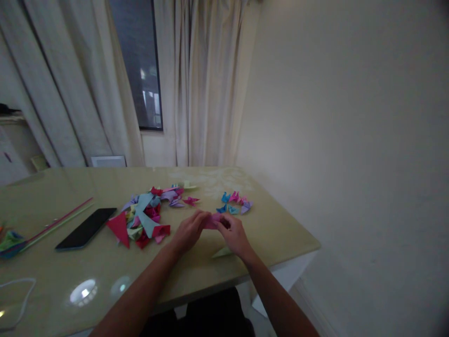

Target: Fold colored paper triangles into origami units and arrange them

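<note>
Between my two hands is a piece of pink folded paper (211,222), held just above the table's near right part. My left hand (191,230) grips its left end, fingers closed over it. Thumb and fingers of my right hand (232,231) pinch its right end. Below the right hand a pale green paper piece (222,252) lies on the table, partly hidden by that hand. A heap of folded coloured papers (144,213) sits to the left of my hands. Beyond them, small blue, pink and purple folded paper figures (234,203) form a loose cluster.
The glossy yellowish table (280,229) meets a pale wall on the right. Left of the heap lies a flat black device (87,228), beside thin pink and green sticks (58,226). A white cable (26,299) loops at the near left. Curtains (206,84) and a window stand behind.
</note>
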The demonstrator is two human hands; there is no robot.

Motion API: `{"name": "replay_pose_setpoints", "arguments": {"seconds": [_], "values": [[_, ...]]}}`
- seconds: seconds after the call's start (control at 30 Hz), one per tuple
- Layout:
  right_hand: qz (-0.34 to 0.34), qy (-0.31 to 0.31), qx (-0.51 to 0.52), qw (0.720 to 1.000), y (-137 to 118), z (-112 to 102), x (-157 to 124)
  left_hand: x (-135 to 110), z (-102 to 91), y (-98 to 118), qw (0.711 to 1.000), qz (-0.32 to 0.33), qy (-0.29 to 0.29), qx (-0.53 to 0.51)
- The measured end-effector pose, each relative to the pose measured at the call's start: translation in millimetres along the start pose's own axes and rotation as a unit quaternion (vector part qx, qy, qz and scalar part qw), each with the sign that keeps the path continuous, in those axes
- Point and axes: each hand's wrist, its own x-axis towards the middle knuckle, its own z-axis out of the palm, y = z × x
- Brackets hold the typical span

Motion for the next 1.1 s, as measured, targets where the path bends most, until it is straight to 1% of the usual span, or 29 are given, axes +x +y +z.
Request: {"name": "replay_pose_setpoints", "arguments": {"seconds": [0.07,0.1,0.17,0.23,0.27,0.3,0.33,0.4,0.43,0.5,0.53,0.6,0.67,0.7,0.73,0.8,0.87,0.9,1.0,1.1], "values": [[-0.005,0.052,-0.005,0.999,1.5,-7.6,4.7,1.9,-6.7,-4.8,0.998,-0.002,-0.010,0.057],[-0.003,0.080,0.000,0.997,3.5,-15.9,5.0,2.5,-11.9,-8.1,0.995,-0.022,-0.007,0.099],[0.016,0.113,0.030,0.993,9.6,-38.1,1.3,2.0,-23.4,-15.5,0.974,-0.099,-0.005,0.203],[0.055,0.114,0.067,0.990,17.6,-61.9,-7.5,-1.2,-33.1,-23.2,0.936,-0.186,-0.026,0.298],[0.081,0.106,0.079,0.988,21.9,-72.2,-13.0,-3.2,-36.4,-27.0,0.919,-0.219,-0.047,0.325],[0.106,0.097,0.086,0.986,26.0,-80.5,-19.0,-5.2,-38.5,-30.7,0.908,-0.242,-0.071,0.335],[0.128,0.087,0.089,0.984,29.7,-86.8,-24.8,-6.7,-39.6,-34.0,0.903,-0.255,-0.097,0.331],[0.155,0.070,0.089,0.981,34.6,-93.4,-35.1,-7.9,-39.5,-38.9,0.906,-0.263,-0.137,0.302],[0.158,0.065,0.089,0.981,35.3,-94.6,-39.1,-7.6,-39.1,-40.1,0.910,-0.261,-0.147,0.288],[0.142,0.073,0.092,0.983,32.7,-95.7,-44.3,-6.5,-38.8,-39.8,0.915,-0.254,-0.147,0.276],[0.127,0.082,0.094,0.984,30.0,-96.4,-45.7,-6.1,-39.2,-38.4,0.916,-0.251,-0.135,0.283],[0.093,0.085,0.094,0.988,23.5,-99.1,-46.7,-6.6,-41.2,-34.2,0.909,-0.257,-0.091,0.316],[0.060,0.047,0.083,0.994,19.2,-102.9,-46.3,-8.6,-44.0,-30.6,0.891,-0.285,-0.037,0.351],[0.046,0.017,0.072,0.996,18.9,-104.9,-45.8,-9.9,-45.4,-30.0,0.883,-0.302,-0.024,0.358],[0.035,-0.012,0.060,0.997,20.1,-106.8,-45.2,-11.1,-46.7,-30.3,0.879,-0.317,-0.025,0.356],[0.021,-0.054,0.046,0.997,26.5,-109.9,-43.7,-12.8,-48.8,-34.1,0.879,-0.327,-0.060,0.341],[0.018,-0.081,0.043,0.996,36.5,-112.2,-42.1,-13.5,-50.2,-40.7,0.883,-0.321,-0.095,0.328],[0.017,-0.092,0.041,0.995,41.9,-113.3,-41.5,-13.5,-50.5,-44.4,0.885,-0.316,-0.102,0.326],[0.019,-0.119,0.005,0.993,56.5,-116.2,-41.2,-13.7,-50.1,-54.3,0.892,-0.311,-0.085,0.318],[0.018,-0.105,-0.039,0.994,65.6,-118.9,-42.5,-12.9,-47.4,-60.8,0.910,-0.294,-0.039,0.289]]}}
